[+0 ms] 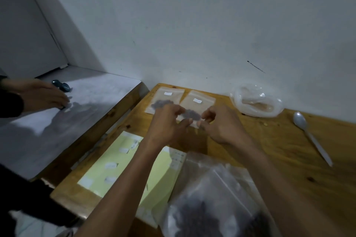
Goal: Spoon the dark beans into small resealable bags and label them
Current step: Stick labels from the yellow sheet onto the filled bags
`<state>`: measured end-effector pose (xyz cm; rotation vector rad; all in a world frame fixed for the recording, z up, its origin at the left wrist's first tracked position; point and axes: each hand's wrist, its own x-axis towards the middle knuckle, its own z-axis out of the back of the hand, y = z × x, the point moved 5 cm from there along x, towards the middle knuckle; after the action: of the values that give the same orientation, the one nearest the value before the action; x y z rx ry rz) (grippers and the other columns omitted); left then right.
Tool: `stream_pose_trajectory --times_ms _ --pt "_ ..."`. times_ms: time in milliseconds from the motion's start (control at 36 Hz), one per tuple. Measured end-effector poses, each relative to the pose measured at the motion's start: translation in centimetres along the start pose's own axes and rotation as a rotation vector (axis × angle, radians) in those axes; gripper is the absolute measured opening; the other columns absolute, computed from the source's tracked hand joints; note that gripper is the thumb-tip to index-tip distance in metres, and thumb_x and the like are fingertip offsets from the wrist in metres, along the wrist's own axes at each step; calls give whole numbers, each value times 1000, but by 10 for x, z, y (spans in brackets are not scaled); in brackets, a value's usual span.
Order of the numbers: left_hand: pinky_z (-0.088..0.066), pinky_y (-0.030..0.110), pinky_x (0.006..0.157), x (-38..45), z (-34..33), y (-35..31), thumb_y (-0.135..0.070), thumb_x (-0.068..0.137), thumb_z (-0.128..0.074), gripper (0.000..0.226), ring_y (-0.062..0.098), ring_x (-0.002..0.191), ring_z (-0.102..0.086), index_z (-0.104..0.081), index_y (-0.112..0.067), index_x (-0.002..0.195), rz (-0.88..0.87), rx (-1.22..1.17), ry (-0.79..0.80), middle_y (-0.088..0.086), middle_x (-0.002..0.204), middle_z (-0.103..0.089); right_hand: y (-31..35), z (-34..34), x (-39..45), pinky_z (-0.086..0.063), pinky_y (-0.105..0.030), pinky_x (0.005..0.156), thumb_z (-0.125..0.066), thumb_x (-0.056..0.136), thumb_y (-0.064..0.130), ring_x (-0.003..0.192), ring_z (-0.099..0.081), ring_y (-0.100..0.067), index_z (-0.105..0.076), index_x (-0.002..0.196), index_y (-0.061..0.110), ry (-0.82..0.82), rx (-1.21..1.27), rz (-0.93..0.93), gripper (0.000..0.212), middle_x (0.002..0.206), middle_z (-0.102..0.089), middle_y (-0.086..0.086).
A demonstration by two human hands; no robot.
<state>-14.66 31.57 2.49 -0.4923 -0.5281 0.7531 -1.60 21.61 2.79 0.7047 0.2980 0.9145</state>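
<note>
Head view, wooden table [289, 159] set against a white wall.

Small resealable bag [194, 109]: flat on the table, long axis running from the near left to the far right corner, white label [197, 100] toward its far end, dark beans [190, 115] gathered at its near end. The near edge is hidden behind the fingers.

Left hand [165, 127]: fingers curled, thumb and fingertips pinching the near edge of that bag.

Right hand [221, 123]: fingers likewise curled, pinching the same edge from the other side; the two hands nearly meet.

Second small bag [163, 100]: just to the left, touching or overlapping the first, labelled, beans at its near end, partly covered by the left hand.

Large clear bag [212, 198]: near edge of the table, dark beans inside, blurred and cut off by the frame's bottom.

Yellow label sheet [107, 159]: left of the large bag, several white stickers on it, writing too small to read; partly hidden under the left forearm.

Plastic spoon [310, 136]: right side, bowl toward the wall, handle toward the near right.

Rolled clear plastic bag [256, 102]: by the wall, contents unclear.

Another person's hand [44, 94]: on the grey surface at left, beside a dark blue object that is hard to identify.
</note>
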Motion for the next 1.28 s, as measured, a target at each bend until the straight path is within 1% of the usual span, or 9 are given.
stream_pose_trajectory --times_ms 111,250,417,528,667,778,944,1083,1278 --pt "-49 21 74 -37 -3 -15 -41 84 -76 44 10 90 -64 -71 -17 120 -17 -7 164 -2 98 -70 -3 20 -39 -57 -33 70 -83 75 29 72 -66 -8 -74 78 22 104 -107 23 12 74 -70 9" --pt "-54 27 76 -75 -24 -35 -58 78 -74 52 8 85 -64 -72 -21 115 -64 59 397 -4 97 -70 -19 36 -84 -60 -39 75 -87 68 42 73 -67 -9 -71 78 22 251 -256 -33 28 75 -70 8" --pt "-56 35 70 -93 -37 -47 -41 76 -83 30 12 72 -65 -74 -14 85 -32 48 418 0 78 -71 -39 39 -116 -56 -33 79 -87 66 50 84 -63 -9 -68 94 27 293 -333 -93 41 92 -68 9" --pt "-52 29 67 -97 -36 -51 -29 78 -83 22 9 68 -60 -71 -12 85 18 -80 411 3 80 -72 -45 35 -123 -53 -30 73 -88 67 46 81 -62 -8 -66 92 29 236 -237 -94 38 88 -66 10" --pt "-51 42 75 -97 -16 -45 -13 89 -73 12 25 75 -65 -65 -6 82 203 -613 319 23 83 -71 -44 45 -118 -46 -16 59 -85 73 43 70 -62 0 -70 90 25 134 -3 -52 29 78 -68 9" --pt "-60 42 65 -95 9 -36 -12 93 -66 15 23 71 -67 -61 -5 81 342 -946 217 13 76 -69 -35 43 -109 -47 -16 54 -81 82 30 65 -65 -8 -72 88 12 116 449 -64 21 80 -74 -3" --pt "-60 38 63 -96 38 -16 -17 93 -66 18 20 72 -69 -66 -9 76 430 -1059 89 14 83 -69 -8 14 -88 -49 -25 53 -75 88 21 64 -61 -14 -74 77 10 130 837 -159 16 72 -70 -3" --pt "-60 46 76 -110 59 4 -32 92 -60 30 28 95 -74 -72 -5 100 449 -1003 173 13 103 -76 27 -10 -73 -47 -20 49 -74 89 20 54 -58 -7 -72 73 10 159 806 -70 19 62 -66 1" --pt "-57 50 76 -124 92 43 -28 98 -57 28 30 92 -75 -69 -4 104 526 -979 -120 14 102 -76 79 -44 -60 -50 -21 54 -73 90 26 62 -60 -13 -74 79 1 187 692 93 27 68 -70 -10"
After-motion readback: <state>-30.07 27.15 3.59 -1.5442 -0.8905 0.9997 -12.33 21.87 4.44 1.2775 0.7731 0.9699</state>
